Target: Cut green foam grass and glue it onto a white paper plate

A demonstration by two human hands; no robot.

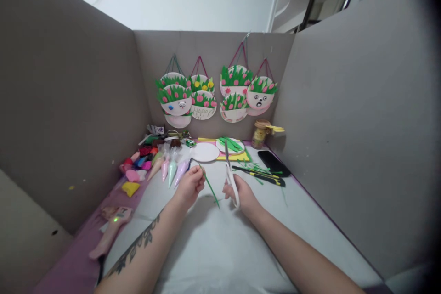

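Pinched in the fingers of my left hand (190, 186) is a thin green paper strip (211, 187), which slants down to the right over the table. My right hand (242, 194) grips white-handled scissors (231, 179), their blades pointing up and away from me. A gap separates the scissors from the strip. Beyond them, a white paper plate (230, 145) carries cut green paper leaves (231, 144). Beside it lies a bare white paper plate (205, 152). Green paper scraps (254, 170) are scattered to the right of the scissors.
A black and yellow utility knife (267, 177) and black phone (274, 163) lie right. Behind them stands a jar (261, 134). Piping bags (172, 167), coloured pieces (132, 175) and a pink glue gun (113, 229) sit left. Decorated plates (175, 100) hang on the grey back panel (210, 46).
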